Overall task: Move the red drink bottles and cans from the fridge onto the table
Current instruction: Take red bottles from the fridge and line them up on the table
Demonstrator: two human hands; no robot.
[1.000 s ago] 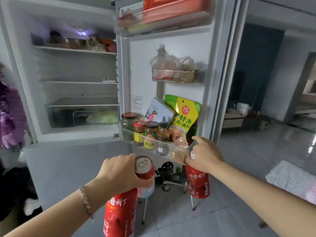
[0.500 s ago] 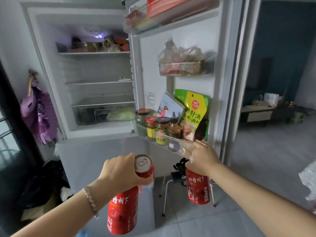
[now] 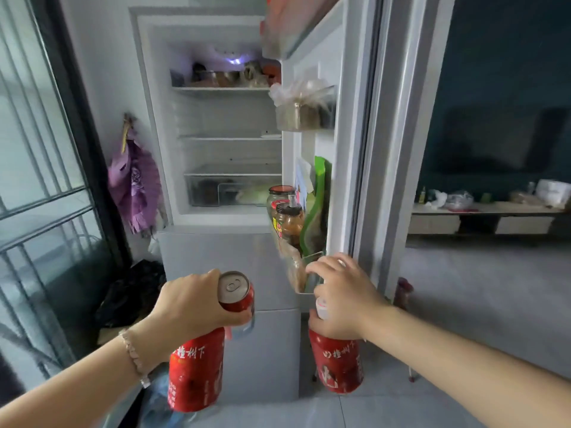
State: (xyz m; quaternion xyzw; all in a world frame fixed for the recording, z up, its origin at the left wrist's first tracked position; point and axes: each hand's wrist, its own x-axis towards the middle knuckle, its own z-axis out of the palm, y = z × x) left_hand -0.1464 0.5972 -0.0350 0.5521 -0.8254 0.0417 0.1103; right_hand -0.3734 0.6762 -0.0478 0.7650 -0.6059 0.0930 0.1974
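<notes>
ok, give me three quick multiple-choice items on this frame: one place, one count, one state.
1. Where is the red can?
A) in the left hand
B) on a fridge shelf
C) on the floor

2. How many red bottles are carried?
A) one
B) two
C) three

3. The fridge door is:
A) shut
B) taken off
C) open

Key:
1 A, the left hand's grip wraps the can.
2 B, one hangs below the left hand and the right hand holds the other by its neck.
3 C, the inner shelves are in plain view.
</notes>
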